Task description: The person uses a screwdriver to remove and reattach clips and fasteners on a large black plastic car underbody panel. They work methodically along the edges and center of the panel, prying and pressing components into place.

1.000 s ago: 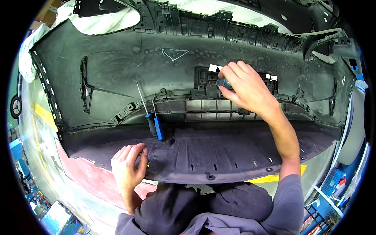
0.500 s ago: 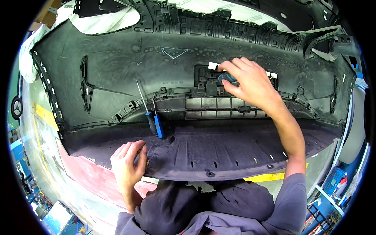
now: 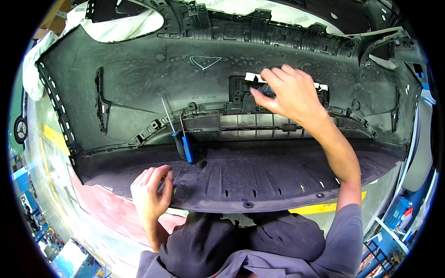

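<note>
A large black car bumper (image 3: 153,88) lies in front of me with its ribbed inner side up. My right hand (image 3: 294,92) is over a recessed black bracket (image 3: 237,90) right of the middle. Its fingers curl around a blue-and-black tool handle (image 3: 268,89), mostly covered by the hand; the tool's tip is hidden. Close to that hand is a white strip (image 3: 252,77). At the bumper's near left edge rests my left hand (image 3: 152,187), fingers curled toward the thumb; what they hold, if anything, is hidden.
Two blue-handled tools, a dark-blue screwdriver (image 3: 178,143) and a brighter blue hooked one (image 3: 187,150), lie on the bumper left of its middle. White wrapping (image 3: 296,16) shows beyond its far edge. A blue crate (image 3: 397,211) is at the right, by a metal rack.
My right thumb has shifted left and up, away from the tool handle, and the hand covers more of that handle. The left hand has barely moved.
</note>
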Available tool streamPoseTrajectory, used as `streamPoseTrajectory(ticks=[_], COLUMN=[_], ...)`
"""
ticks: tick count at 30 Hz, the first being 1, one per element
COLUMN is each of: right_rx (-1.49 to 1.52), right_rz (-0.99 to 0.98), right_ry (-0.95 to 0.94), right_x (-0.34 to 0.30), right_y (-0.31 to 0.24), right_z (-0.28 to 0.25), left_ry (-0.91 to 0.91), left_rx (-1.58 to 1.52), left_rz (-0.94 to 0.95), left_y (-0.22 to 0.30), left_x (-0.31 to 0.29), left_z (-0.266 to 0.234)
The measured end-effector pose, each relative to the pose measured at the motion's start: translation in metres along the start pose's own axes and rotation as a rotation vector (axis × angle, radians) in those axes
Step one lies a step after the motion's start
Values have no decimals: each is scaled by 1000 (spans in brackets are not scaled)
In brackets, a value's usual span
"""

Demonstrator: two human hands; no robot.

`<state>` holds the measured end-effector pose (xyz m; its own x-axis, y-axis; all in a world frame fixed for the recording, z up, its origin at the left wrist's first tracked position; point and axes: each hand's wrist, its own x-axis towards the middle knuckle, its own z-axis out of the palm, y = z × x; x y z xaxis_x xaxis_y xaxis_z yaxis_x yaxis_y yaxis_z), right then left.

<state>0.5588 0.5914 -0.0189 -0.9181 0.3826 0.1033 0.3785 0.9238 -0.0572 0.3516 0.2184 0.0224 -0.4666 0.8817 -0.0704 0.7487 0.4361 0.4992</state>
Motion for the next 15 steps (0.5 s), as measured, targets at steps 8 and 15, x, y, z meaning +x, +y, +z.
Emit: streamPoseTrajectory(ticks=[8, 15], right_rx=[176, -65], right_rz=[-120, 143], right_ry=[89, -137], right_x=[-7, -5], right_y=[7, -2], right_z=[-4, 1], left_ry=[13, 17], left_rx=[-3, 3], left_rz=[14, 8], left_y=[1, 0], left_x=[0, 1], left_z=[-1, -1])
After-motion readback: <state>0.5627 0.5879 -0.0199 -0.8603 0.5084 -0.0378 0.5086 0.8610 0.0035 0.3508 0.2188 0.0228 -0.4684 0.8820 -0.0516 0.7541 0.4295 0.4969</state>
